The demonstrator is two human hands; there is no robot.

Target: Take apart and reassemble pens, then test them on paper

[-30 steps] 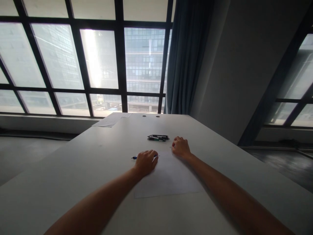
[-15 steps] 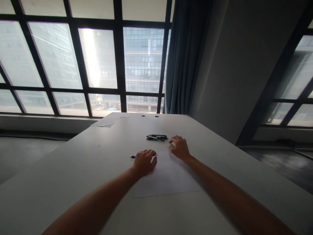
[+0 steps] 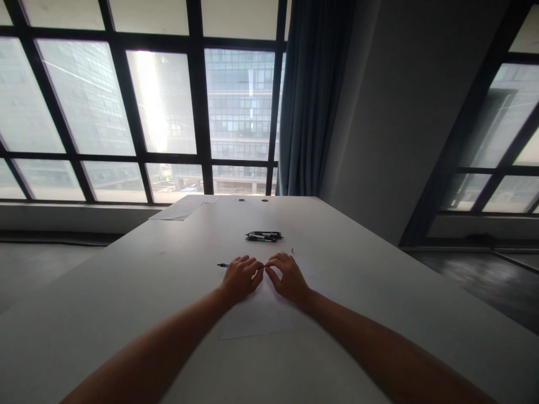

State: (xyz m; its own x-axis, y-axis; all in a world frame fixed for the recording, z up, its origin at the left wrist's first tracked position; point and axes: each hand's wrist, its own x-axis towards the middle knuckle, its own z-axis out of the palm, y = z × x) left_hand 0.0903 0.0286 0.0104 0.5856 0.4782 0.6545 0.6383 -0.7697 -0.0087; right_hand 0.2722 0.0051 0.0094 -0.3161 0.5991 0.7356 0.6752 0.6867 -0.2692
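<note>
Left hand (image 3: pixel 241 276) lies on the blue ballpoint pen (image 3: pixel 223 265); grasp indeterminate. Right hand (image 3: pixel 287 276) rests flat, ungripping, on the white paper sheet (image 3: pixel 256 317) atop the white table (image 3: pixel 126 280).

hands, pen and sheet on the table
both hands (image 3: pixel 264 276) rest on a sheet (image 3: pixel 261 314) mid-table (image 3: pixel 126 292); a pen (image 3: pixel 223 265) lies under the left hand, a pen cluster (image 3: pixel 263 237) behind them, papers (image 3: pixel 183 207) at the far left edge.

Both forearms are bare to the frame edge, with no sleeves, and the left hand (image 3: pixel 241 276) and right hand (image 3: pixel 288 277) are ungloved.
</note>
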